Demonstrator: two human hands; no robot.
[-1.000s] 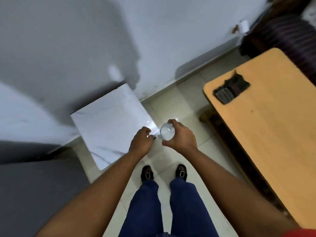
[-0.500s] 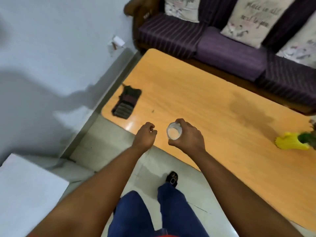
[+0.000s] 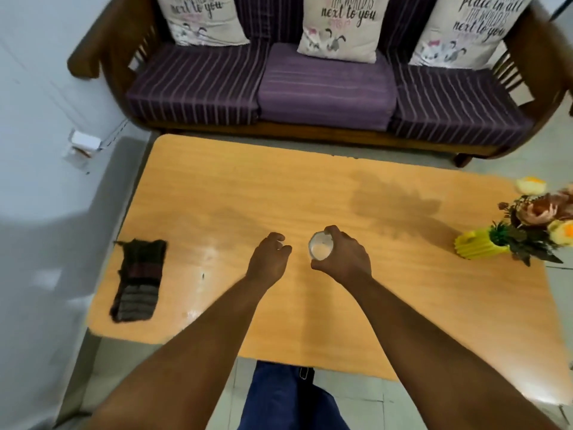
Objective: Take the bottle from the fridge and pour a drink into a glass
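Two hands hover over the near middle of a light wooden bench (image 3: pixel 310 187). The right hand (image 3: pixel 347 259) is wrapped around a clear glass (image 3: pixel 321 246), fingers curled round its far side and thumb at the near side, so the open mouth faces up toward the camera. Whether the glass holds any liquid cannot be told; its inside looks pale and cloudy. The left hand (image 3: pixel 269 260) sits just beside it, to the left, loosely curled with the fingers bent in toward the palm; something small and pale shows at the fingertips, too small to identify. The two hands do not touch.

At the bench's near left corner lies a dark folded cloth (image 3: pixel 138 280) with grey and maroon stripes. On the right edge stands a yellow ribbed vase (image 3: pixel 477 251) holding a bunch of pink and orange flowers (image 3: pixel 539 218) with dark green leaves. Beyond the far edge of the bench is a wooden sofa (image 3: pixel 325 85) with purple striped seat cushions and three cream printed pillows propped against its back.
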